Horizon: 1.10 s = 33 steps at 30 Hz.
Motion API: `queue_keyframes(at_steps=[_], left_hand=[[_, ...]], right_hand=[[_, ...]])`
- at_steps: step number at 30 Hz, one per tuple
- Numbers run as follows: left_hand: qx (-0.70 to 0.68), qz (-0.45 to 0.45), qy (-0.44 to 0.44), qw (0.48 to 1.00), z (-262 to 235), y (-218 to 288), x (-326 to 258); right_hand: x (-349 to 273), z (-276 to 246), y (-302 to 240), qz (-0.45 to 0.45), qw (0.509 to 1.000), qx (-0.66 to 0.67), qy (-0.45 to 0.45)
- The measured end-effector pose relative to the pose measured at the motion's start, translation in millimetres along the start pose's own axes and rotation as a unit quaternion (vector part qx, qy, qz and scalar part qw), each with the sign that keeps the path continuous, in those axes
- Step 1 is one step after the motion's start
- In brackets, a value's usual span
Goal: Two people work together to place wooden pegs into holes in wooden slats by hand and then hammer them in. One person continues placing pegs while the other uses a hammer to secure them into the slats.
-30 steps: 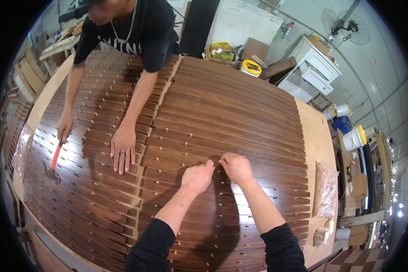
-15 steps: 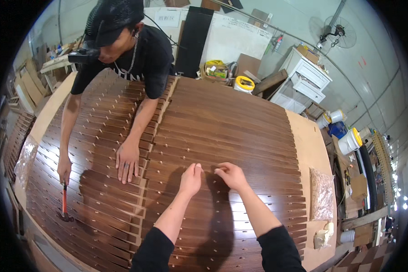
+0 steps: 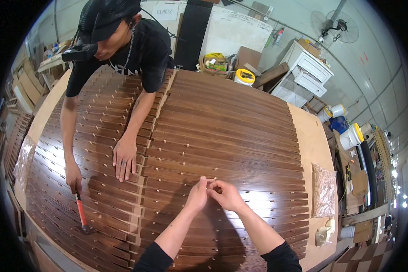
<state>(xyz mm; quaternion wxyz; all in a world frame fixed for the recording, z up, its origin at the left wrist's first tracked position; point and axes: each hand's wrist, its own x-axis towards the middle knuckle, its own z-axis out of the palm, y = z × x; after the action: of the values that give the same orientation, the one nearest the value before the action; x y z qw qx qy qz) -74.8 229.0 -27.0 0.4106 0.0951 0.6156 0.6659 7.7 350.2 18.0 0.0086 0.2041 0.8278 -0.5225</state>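
My left hand (image 3: 197,195) is closed, its thumb uppermost, above dark brown wooden slats (image 3: 226,115). Beside it, my right hand (image 3: 226,195) has its thumb and fingers curled in a pinch. The fingertips of both hands meet around a small pale piece, which looks like a wooden dowel (image 3: 211,180); the fingers partly hide it. Whatever else lies inside the left palm is hidden. Similar short dowels stand up from the slats, one dowel (image 3: 216,169) just beyond my hands. To the right of my hands, several slats show dark slots (image 3: 247,192).
Across the slats at left, a co-worker's hand (image 3: 125,156) lies flat; their other hand grips a red-handled hammer (image 3: 81,213). A clear bag of dowels (image 3: 323,190) and a smaller crumpled bag (image 3: 325,233) lie on the pale board (image 3: 306,136) at right.
My hands have come together and moved a little nearer to me; before, they were apart. The co-worker's hammer has shifted right and nearer. The view has shifted slightly.
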Motion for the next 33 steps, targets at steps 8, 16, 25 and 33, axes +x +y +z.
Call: queue_keyframes(at_steps=[8, 16, 25, 33], left_hand=[[-0.109, 0.019, 0.051, 0.993, 11, -7, -1], [-0.041, 0.056, 0.068, 0.995, 5, -28, 5], [0.019, 0.072, 0.119, 0.99, 10, -11, -18], [0.007, 0.106, 0.174, 0.979, 22, -15, -19]], right_hand=[[9, -13, -13, -0.053, 0.985, -0.157, -0.047], [20, -15, -5, -0.051, 0.982, -0.172, -0.066], [22, -16, -5, 0.02, 0.997, 0.067, -0.013], [22, -32, -1, 0.026, 0.997, 0.07, -0.034]])
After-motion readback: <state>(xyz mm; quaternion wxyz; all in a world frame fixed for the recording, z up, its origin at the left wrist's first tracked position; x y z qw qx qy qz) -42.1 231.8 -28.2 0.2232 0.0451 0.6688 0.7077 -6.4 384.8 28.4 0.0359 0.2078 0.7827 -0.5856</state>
